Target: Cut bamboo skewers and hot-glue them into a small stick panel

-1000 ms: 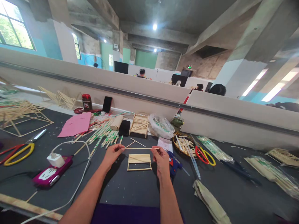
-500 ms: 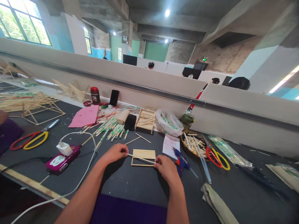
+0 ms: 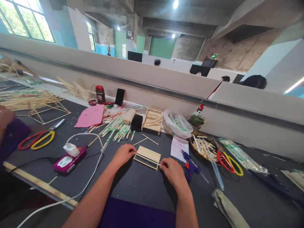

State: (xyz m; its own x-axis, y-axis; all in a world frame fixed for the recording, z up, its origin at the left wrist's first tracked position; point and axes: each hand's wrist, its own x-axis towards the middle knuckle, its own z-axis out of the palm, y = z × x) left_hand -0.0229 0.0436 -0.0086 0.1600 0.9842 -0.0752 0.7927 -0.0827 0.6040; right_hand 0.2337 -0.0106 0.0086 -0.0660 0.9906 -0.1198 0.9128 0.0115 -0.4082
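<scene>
A small flat panel of glued bamboo sticks [image 3: 148,154] lies on the dark table [image 3: 142,186] between my hands. My left hand [image 3: 123,154] pinches one end of a thin bamboo stick [image 3: 146,159] at the panel's left edge. My right hand [image 3: 173,171] pinches the other end at the panel's right corner. The stick lies across the open lower part of the panel, touching it.
A blue glue gun [image 3: 190,164] lies right of my right hand, beside a basket of sticks [image 3: 201,146] and red-yellow scissors [image 3: 229,159]. A pink power strip [image 3: 69,158] with a white cable sits to the left. Another person's sleeve [image 3: 10,136] shows at the left edge.
Both hands lowered the stick from the air onto the stick panel. The camera view shifted left and down.
</scene>
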